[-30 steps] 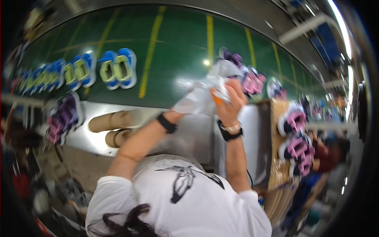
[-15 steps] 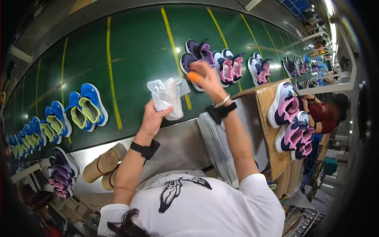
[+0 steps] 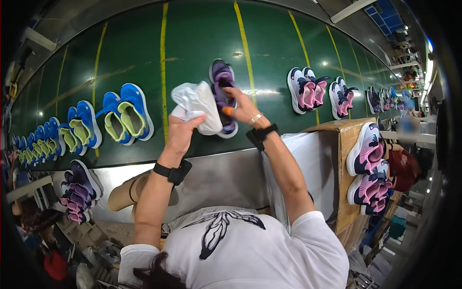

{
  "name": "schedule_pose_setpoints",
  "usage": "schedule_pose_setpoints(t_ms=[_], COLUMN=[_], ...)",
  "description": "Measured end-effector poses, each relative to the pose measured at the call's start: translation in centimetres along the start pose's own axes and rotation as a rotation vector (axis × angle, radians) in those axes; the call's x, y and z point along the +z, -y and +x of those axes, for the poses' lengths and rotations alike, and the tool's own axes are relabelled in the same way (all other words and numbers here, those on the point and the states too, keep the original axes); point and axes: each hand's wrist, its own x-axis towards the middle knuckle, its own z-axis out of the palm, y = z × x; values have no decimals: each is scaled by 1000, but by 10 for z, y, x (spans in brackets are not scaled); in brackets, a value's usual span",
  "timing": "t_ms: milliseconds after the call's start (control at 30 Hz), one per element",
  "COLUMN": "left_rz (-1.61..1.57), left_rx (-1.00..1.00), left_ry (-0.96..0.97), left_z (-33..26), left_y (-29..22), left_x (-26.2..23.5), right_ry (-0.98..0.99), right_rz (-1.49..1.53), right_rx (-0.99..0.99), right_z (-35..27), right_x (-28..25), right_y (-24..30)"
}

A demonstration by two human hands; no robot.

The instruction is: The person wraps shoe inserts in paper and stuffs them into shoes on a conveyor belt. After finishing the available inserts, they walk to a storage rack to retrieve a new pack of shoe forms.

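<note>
My left hand is closed around a crumpled white wad of thin, paper-like sheet, held above the green belt. Just right of it, my right hand has its fingers on the opening of a dark purple shoe. An orange cover sits on one finger of that hand. The shoe points away from me, toe on the far side, and the wad hides part of its left side. Whether a second shoe lies behind the wad, I cannot tell.
Blue shoes with lime linings line the green belt leftward; pink-and-navy pairs stand rightward. A cardboard box bears more shoes at right. Left of me are brown ridged forms and purple shoes. A person works at far right.
My right hand has come down onto the purple shoe, which now sits close beside the white wad. The shoes on the belt appear farther right in view. My left hand still grips the wad.
</note>
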Motion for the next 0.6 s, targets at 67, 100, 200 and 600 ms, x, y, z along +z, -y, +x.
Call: schedule_pose_setpoints(t_ms=[67,100,200,600], left_rz=[-52,-164,-250,1001], left_rx=[49,48,61,294], left_ry=[-88,-104,-105,-44], left_z=[-3,-3,-15,108], left_y=[-6,-4,16,25], left_x=[-6,-5,26,-37], right_ry=[196,183,-346,79], right_rz=[648,546,-171,-879], right_rx=[23,-61,-284,162], right_z=[-34,-44,-61,2], right_x=[-8,0,44,-6], right_y=[67,73,85,67])
